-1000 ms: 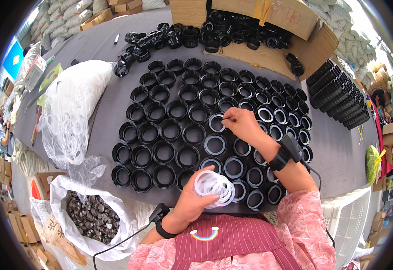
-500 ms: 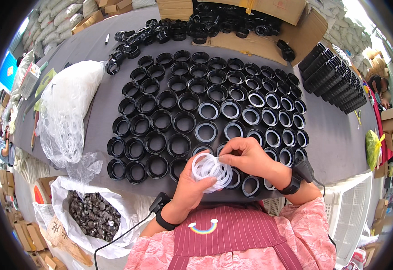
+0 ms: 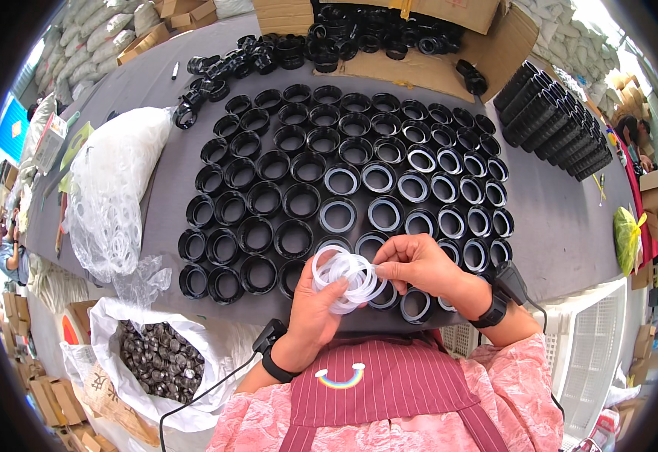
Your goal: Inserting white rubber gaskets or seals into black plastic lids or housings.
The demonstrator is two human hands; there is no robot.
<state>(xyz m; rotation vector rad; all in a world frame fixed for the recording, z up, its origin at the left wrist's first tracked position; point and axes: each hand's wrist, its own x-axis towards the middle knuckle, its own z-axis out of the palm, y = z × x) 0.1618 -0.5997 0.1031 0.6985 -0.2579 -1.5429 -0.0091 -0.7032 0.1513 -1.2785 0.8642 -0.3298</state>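
My left hand (image 3: pixel 315 310) is closed around a loose bundle of translucent white plastic rings (image 3: pixel 339 265), its thumb lying across them. At the bundle's right edge, the thumb and forefinger of my right hand (image 3: pixel 423 265) pinch a ring; which one in the overlapping stack is hard to make out. Both hands hover over the near rows of short black ring-shaped collars (image 3: pixel 294 236), which stand in rows on a grey-covered table. Collars toward the middle and right, such as one collar (image 3: pixel 384 214), have a pale ring inside; those on the left show none. My hands hide several near collars.
A clear bag of white rings (image 3: pixel 111 188) lies left on the table (image 3: pixel 171 158). Below it stands a white sack of small dark parts (image 3: pixel 159 361). Loose black collars spill from a cardboard box (image 3: pixel 495 53) at the back. Stacked black collars (image 3: pixel 551 120) stand right, above a white crate (image 3: pixel 589 354).
The white rings have shifted and fanned differently in my left hand. My right hand stays pinched at their edge, slightly farther right. The view has tilted a little.
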